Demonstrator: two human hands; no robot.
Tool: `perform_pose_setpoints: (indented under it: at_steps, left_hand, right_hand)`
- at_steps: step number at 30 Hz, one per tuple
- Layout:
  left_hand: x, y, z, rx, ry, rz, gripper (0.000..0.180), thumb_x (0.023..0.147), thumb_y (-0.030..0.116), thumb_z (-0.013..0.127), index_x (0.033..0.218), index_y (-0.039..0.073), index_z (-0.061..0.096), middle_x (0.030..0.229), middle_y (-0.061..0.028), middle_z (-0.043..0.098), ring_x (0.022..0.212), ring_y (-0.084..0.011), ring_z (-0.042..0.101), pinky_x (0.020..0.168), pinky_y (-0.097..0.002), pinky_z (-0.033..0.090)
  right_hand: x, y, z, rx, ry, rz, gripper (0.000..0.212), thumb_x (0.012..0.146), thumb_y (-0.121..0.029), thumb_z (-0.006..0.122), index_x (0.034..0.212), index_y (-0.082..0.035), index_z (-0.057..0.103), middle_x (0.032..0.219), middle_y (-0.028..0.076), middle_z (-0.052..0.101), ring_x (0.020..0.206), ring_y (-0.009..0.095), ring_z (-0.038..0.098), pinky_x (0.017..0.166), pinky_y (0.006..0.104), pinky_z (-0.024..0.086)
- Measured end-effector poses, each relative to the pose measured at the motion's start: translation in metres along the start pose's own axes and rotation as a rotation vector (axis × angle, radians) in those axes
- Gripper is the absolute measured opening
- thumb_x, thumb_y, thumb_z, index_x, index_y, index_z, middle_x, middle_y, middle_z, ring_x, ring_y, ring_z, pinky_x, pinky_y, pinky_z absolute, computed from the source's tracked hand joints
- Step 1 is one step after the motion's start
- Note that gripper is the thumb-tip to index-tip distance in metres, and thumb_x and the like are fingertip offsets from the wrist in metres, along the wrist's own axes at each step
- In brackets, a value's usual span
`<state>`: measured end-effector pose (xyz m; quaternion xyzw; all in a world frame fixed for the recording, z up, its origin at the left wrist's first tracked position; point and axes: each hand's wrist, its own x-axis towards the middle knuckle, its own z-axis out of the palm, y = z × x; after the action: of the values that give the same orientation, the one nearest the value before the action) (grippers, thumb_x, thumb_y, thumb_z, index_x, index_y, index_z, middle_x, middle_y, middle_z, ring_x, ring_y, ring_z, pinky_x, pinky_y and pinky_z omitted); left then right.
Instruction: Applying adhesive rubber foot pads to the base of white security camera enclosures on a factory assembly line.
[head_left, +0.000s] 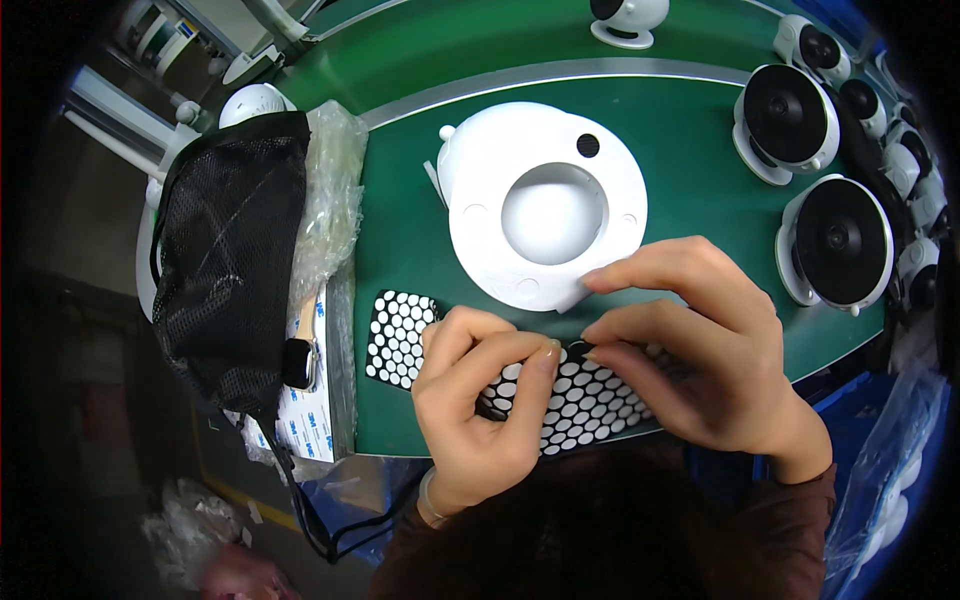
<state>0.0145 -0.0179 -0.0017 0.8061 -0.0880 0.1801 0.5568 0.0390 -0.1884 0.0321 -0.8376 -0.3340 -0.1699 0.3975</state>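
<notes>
Spread across the middle, a green table [410, 230]; slumped over its left side, a black mesh bag [235, 250]. Set on the table, just beyond the fingers, a round white housing [480, 230], with a wide round hollow in its middle. Reaching in from the lower right, the right hand [735, 360], index fingertip at the housing's lower edge, cannot tell if touching or just above; thumb and middle finger close together over the sheet's upper edge, cannot tell if fully closed or pinching anything. Bent in from the lower left, the left hand [455, 420], thumb and index finger pressed together, pinching the upper edge of a black sheet with white dots [590, 405], laid along the table's near edge, between the hands and partly under both. To the right, near the table's edge, two white cameras with black faces [835, 240], one behind the other. Left of the left hand, a smaller dotted piece [400, 340], flat on the table, cannot tell if joined to the sheet. Smallest, a black round pad [588, 146] on the housing's upper right
</notes>
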Motion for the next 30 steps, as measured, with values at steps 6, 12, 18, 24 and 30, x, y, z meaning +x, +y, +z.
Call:
perform_pose_setpoints:
  at_steps: [6,12,18,24,30]
  left_hand:
    - [-0.001,-0.002,0.001,0.031,0.014,0.038,0.009,0.067,-0.001,0.065,0.074,0.002,0.064,0.068,-0.0031,0.052,0.064,-0.0152,0.045,0.062,-0.0261,0.031]
    - [-0.003,0.003,0.002,0.062,-0.008,0.032,0.009,0.066,-0.002,0.064,0.074,0.002,0.063,0.067,-0.0031,0.052,0.064,-0.0156,0.045,0.063,-0.0268,0.031]
    - [-0.003,0.001,0.005,0.06,0.025,0.033,0.01,0.065,-0.002,0.065,0.073,0.003,0.063,0.067,-0.0028,0.052,0.063,-0.016,0.046,0.063,-0.0267,0.031]
    - [-0.002,0.001,0.004,0.126,0.004,0.106,0.01,0.065,-0.002,0.065,0.074,0.002,0.064,0.066,-0.0031,0.052,0.063,-0.0159,0.046,0.061,-0.026,0.032]
    - [0.0,-0.005,0.002,0.164,0.081,0.123,0.01,0.066,-0.002,0.065,0.075,0.0,0.063,0.083,-0.0085,0.055,0.062,-0.0151,0.044,0.056,-0.0249,0.035]
  right_hand:
    - [-0.002,-0.002,0.007,0.011,0.005,0.045,0.021,0.057,0.002,0.071,0.076,-0.003,0.061,0.096,0.01,0.061,0.084,0.026,0.057,0.07,0.0327,0.046]
    - [-0.004,-0.004,0.009,-0.016,-0.003,0.036,0.022,0.056,0.002,0.071,0.075,-0.003,0.061,0.093,0.009,0.061,0.082,0.025,0.058,0.067,0.0323,0.047]
    - [-0.009,-0.002,0.015,-0.214,0.085,-0.134,0.022,0.057,0.002,0.07,0.075,-0.003,0.06,0.092,0.009,0.061,0.077,0.024,0.058,0.061,0.0308,0.047]
    - [-0.002,-0.003,0.004,0.014,-0.096,0.16,0.021,0.058,0.003,0.069,0.076,-0.004,0.06,0.087,0.008,0.06,0.075,0.023,0.057,0.063,0.031,0.045]
    - [-0.001,-0.011,-0.004,0.084,0.221,0.15,0.012,0.065,0.005,0.065,0.075,0.002,0.06,0.09,0.013,0.061,0.083,0.019,0.059,0.07,0.0282,0.049]
